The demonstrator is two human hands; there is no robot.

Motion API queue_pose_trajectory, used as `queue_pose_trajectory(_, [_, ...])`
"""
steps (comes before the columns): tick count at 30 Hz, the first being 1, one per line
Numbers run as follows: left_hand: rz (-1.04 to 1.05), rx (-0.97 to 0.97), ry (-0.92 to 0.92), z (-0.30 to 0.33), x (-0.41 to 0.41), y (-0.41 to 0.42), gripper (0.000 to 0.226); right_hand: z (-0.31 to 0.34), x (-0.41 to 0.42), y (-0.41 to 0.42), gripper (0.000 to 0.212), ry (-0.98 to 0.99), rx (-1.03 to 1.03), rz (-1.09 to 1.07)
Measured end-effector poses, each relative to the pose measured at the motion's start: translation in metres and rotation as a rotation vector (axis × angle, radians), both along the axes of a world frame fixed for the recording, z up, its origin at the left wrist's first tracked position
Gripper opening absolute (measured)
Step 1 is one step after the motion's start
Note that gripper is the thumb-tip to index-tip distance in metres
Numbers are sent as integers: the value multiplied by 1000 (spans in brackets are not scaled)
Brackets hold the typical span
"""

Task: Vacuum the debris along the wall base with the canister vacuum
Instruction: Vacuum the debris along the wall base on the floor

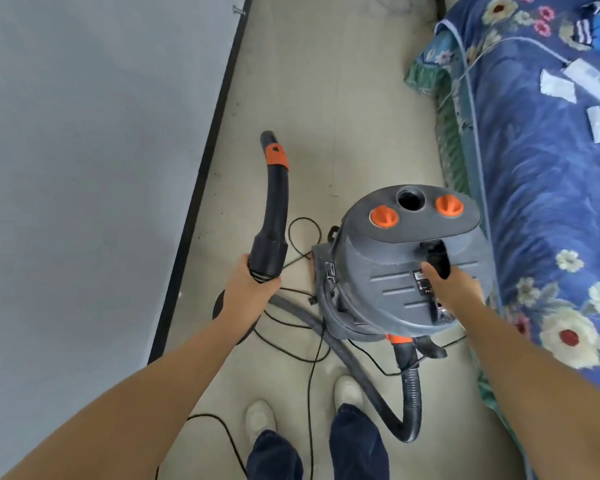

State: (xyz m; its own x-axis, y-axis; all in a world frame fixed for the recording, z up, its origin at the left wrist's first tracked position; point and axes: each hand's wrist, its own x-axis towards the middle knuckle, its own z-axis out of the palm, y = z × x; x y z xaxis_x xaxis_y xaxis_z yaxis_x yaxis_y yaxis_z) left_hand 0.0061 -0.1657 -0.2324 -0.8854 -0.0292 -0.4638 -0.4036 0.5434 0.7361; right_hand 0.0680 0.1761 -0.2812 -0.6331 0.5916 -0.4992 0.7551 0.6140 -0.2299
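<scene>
The nozzle (pixel 272 202) is gripped at its base by the left hand (pixel 253 285), near the baseboard (pixel 201 174). The vacuum (pixel 406 265), between wall and bed (pixel 541 188), is gripped at its handle by the right hand (pixel 452 285).

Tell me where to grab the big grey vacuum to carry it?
Probably by the slot handle on top of the vacuum, where the right hand already reaches in. Come from above: the rounded body offers no other grip.
</scene>
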Motion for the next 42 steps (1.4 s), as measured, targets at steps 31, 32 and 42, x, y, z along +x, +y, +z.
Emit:
queue_pose_trajectory(31, [-48, 75, -5, -4, -13, -74, 43, 26, 69, -72, 65, 19, -139, -630])
queue_pose_trajectory(32, [-54, 63, -6, -4, -11, -70, 42, 25, 69, -70, 66, 13, -170, -639])
queue_pose_trajectory(42, [-124, -15, 38, 42, 0, -35, 41, 113, -39, -113, 55, 330, -253, -154])
